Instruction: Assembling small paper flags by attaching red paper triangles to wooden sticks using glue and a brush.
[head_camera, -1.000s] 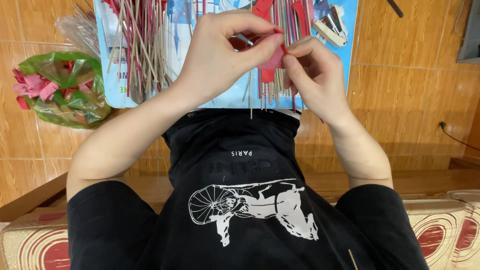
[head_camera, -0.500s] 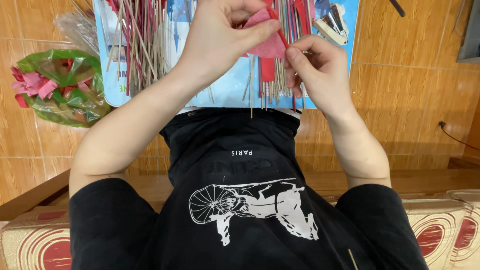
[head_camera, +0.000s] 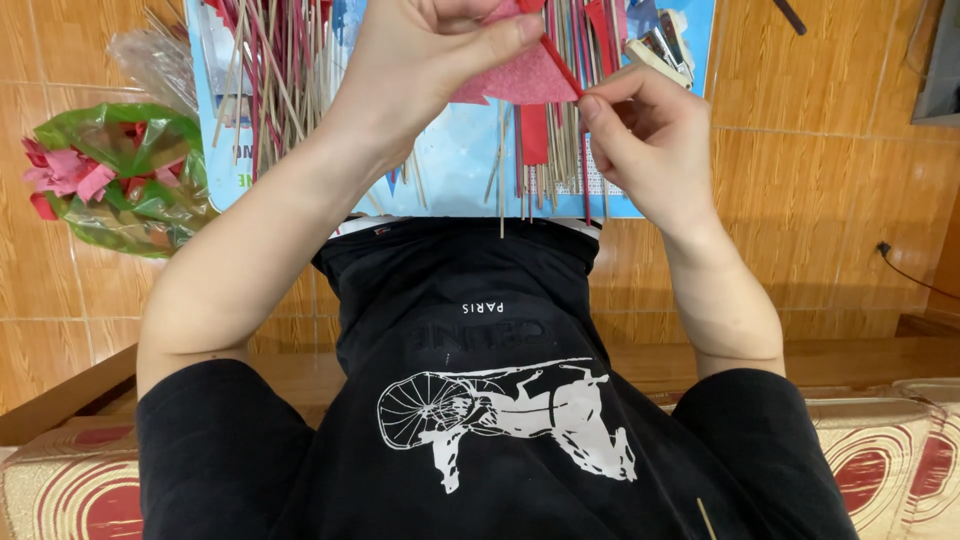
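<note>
We see the left hand (head_camera: 430, 60) pinching a fuzzy pink triangular paper piece (head_camera: 520, 78); the right hand (head_camera: 650, 140) grips a thin red stick (head_camera: 562, 66) along its edge. Below lie bamboo sticks (head_camera: 270, 80) on a glossy blue sheet (head_camera: 450, 150); a crinkly green plastic bag (head_camera: 130, 180) sits nearby.

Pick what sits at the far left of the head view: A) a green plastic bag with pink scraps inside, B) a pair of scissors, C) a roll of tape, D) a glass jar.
A: a green plastic bag holding pink scraps lies left of the left hand.
</note>
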